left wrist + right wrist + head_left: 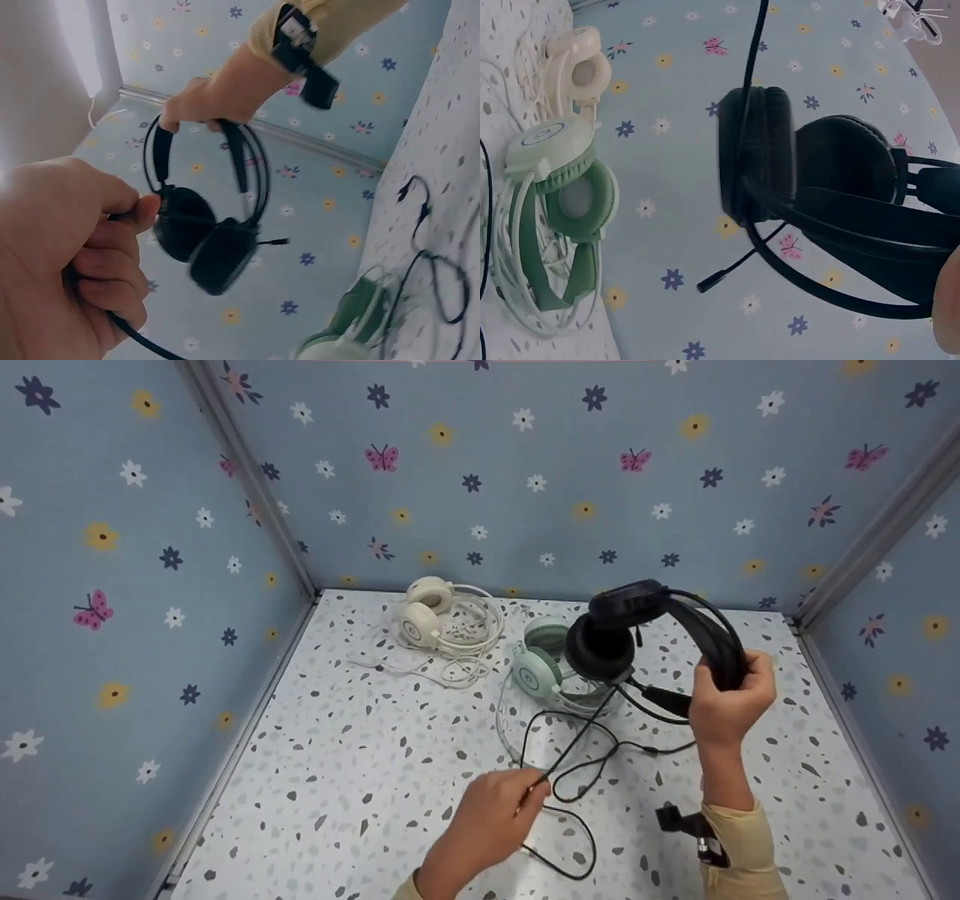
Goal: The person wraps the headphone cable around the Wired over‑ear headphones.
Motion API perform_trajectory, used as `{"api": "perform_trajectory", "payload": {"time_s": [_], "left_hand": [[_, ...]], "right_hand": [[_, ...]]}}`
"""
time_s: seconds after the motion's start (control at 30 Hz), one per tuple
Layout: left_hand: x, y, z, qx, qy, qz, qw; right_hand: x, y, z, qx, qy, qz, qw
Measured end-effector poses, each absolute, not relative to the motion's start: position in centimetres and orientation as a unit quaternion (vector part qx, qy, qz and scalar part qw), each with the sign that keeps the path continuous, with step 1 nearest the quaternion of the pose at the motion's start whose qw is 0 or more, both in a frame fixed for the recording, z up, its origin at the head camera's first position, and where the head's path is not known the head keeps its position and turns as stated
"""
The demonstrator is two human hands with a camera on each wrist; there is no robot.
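Note:
My right hand (731, 697) grips a black headset (600, 649) by its headband, holding it up above the table. Its ear cups hang toward the left, and a short microphone boom (731, 262) sticks out in the right wrist view. Lower down, my left hand (491, 814) pinches the headset's black cable (577, 735), with fingers curled round it in the left wrist view. From there the cable loops loosely over the table. Partly hidden behind the black headset lies a mint green headset (536, 671) with its own pale cord.
Cream headphones (424, 615) with a coiled cord lie at the back left of the speckled white table (337, 787). Flowered blue panels (487, 472) enclose the back and both sides. A small black camera (679, 819) is strapped to the right wrist.

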State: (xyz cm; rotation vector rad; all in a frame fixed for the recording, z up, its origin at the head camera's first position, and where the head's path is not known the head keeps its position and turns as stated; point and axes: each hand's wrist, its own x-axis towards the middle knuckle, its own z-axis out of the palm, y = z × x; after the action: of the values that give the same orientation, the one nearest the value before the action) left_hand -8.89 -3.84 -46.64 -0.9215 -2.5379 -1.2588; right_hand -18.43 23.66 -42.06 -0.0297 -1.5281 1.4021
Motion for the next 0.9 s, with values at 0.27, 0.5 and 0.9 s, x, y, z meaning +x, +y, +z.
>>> {"api": "perform_trajectory", "payload": {"time_s": [0.27, 0.5, 0.9], "left_hand": [[-13.4, -6.8, -41.5, -0.370, -0.829, -0.274, 0.316], [-17.5, -7.8, -39.0, -0.409, -0.799, -0.245, 0.368], [-23.5, -8.7, -39.8, -0.425, -0.788, -0.371, 0.247]], "right_hand": [[-16.4, 24.4, -39.9, 0.061, -0.788, 0.519, 0.325], [-17.0, 26.4, -41.4, 0.130, -0.781, 0.602, 0.104], [-18.2, 26.1, -43.9, 0.412, -0.494, 0.727, -0.241]]}}
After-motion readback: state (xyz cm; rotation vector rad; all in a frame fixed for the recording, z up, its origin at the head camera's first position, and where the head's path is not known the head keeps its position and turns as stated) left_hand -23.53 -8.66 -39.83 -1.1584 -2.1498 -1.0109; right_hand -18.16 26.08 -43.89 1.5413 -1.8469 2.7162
